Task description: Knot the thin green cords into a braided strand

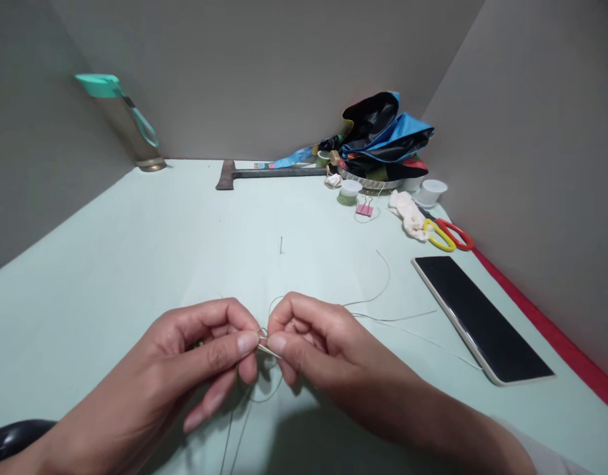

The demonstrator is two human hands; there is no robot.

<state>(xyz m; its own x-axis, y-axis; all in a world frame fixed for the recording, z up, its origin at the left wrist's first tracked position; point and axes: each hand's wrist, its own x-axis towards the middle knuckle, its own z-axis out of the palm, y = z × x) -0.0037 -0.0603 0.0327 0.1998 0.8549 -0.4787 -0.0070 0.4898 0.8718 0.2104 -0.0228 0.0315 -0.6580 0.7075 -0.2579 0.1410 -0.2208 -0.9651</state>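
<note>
Thin pale green cord [271, 350] runs between my two hands near the middle front of the table. My left hand [212, 349] pinches it between thumb and forefinger, with the other fingers loosely curled below. Close beside it, my right hand [308, 336] pinches the same cord with thumb and forefinger. A small loop shows between the fingertips; whether it is knotted I cannot tell. Loose strands hang below the hands, and others trail off to the right. Beyond the hands a nail or thin pin [281, 245] stands up from the pale tabletop [185, 251].
A phone [482, 316] lies at the right. Behind it are scissors [447, 234], crumpled white cloth [409, 214], a pink binder clip [364, 209] and a spool [350, 191]. A hatchet [227, 176], a blue and black pouch [383, 135] and a bottle [121, 122] stand or lie at the back.
</note>
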